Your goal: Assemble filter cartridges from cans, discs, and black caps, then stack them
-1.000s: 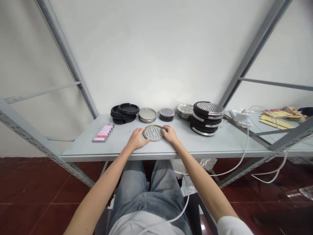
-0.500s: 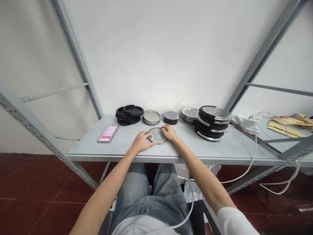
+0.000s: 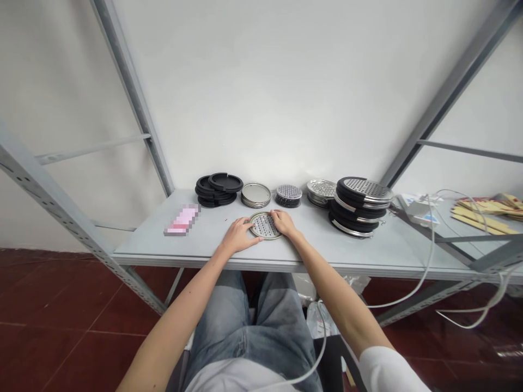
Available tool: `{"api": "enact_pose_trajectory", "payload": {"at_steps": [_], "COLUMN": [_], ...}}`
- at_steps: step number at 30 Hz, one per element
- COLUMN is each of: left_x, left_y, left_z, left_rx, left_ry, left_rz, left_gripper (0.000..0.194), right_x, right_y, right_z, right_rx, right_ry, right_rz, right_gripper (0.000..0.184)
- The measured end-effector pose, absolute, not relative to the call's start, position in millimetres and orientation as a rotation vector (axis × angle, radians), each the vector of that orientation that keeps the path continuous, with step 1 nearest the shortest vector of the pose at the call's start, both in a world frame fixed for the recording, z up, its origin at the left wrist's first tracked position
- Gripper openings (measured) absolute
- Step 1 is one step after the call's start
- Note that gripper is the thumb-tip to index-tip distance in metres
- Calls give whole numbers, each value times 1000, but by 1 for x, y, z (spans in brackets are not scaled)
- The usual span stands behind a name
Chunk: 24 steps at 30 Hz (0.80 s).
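Observation:
A round metal grater (image 3: 264,225) with a perforated face and a plain metal rim lies flat on the table in front of me. My left hand (image 3: 241,235) grips its left edge, the thumb stretched along the near rim. On the other side, my right hand (image 3: 285,222) holds the upper right of the rim with bent fingers, which cover part of it. Behind the grater stand a stack of plain metal rings or discs (image 3: 255,193) and a stack of small perforated discs (image 3: 289,194).
Black rings (image 3: 219,188) are piled at the back left, near a blurred pink phone-like object (image 3: 182,220). At the right stand rimmed perforated discs (image 3: 321,190) and a tall stack of black-edged graters (image 3: 359,207). A white cable (image 3: 429,256) hangs over the table's front edge.
The view has shifted slightly, so the things on the table appear a little further right. Both hands stay on the grater in nearly the same pose.

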<state>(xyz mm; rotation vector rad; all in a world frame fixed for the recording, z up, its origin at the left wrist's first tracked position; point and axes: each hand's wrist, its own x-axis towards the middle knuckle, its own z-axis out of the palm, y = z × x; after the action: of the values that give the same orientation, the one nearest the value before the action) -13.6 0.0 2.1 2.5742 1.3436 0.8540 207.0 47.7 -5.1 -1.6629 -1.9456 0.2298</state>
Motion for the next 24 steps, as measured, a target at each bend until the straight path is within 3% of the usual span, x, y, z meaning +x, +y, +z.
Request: {"api": "enact_pose_trajectory", "payload": {"at_steps": [24], "left_x": [-13], "left_y": [-6], "left_z": [8], "left_rx": [2559], "left_ry": [1452], "left_rz": [796], "left_gripper": [54], "right_x": [207], "right_y": [44], "right_z": [-5], "right_rx": [-1604], "right_ry": [-1912], "right_rz": [310], "right_gripper": [49]}}
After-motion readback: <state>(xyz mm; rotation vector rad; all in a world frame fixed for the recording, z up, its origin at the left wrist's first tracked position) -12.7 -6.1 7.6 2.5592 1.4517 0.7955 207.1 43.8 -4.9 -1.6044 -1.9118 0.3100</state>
